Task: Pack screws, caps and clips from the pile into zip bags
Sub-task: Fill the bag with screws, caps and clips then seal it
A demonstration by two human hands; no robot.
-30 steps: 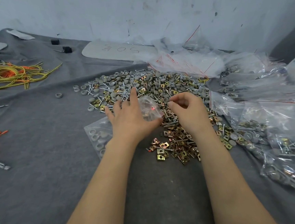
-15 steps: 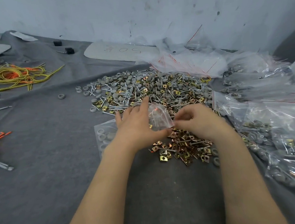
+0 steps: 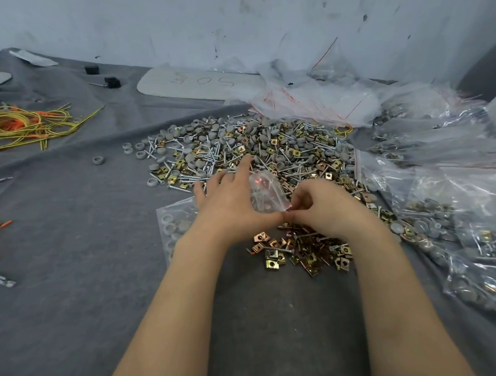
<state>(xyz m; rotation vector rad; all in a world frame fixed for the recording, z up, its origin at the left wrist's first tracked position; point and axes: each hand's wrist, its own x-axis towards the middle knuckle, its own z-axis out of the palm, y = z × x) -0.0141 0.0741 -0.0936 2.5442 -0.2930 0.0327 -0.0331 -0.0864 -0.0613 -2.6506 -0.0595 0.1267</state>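
Firstly, at the far left of the grey cloth desk [image 3: 70, 293] lie yellow and orange cords [image 3: 16, 127], which are not part of this job. Further right, a flat bag of grey caps [image 3: 172, 224] lies partly under the left hand [image 3: 230, 207]. This hand has its forefinger stretched out and its thumb pressed on the near corner of a small zip bag [image 3: 267, 196], which it holds up just above the desk. The right hand [image 3: 323, 208] has curled fingers and pinches the same near corner, so the two thumbs almost touch. Behind the hands spreads the big pile [image 3: 252, 148] of screws, grey caps and brass clips, and a smaller heap of clips [image 3: 303, 255] lies just in front of the right hand. Behind the pile is a heap of empty zip bags [image 3: 308, 98], and along the right side lie many filled bags [image 3: 469, 228].

In my judgement the task is in the middle. A good number of bags are packed, but the pile is large and most of it waits to be packed. The bag in hand looks only partly filled and, I think, not yet sealed.

Some things are hard to see. The plastic is clear and crumpled, so I cannot count what is inside the held bag, or tell if its zip is open. I also cannot tell if the right fingers hold a clip together with the bag. The filled bags are cut off by the right edge.
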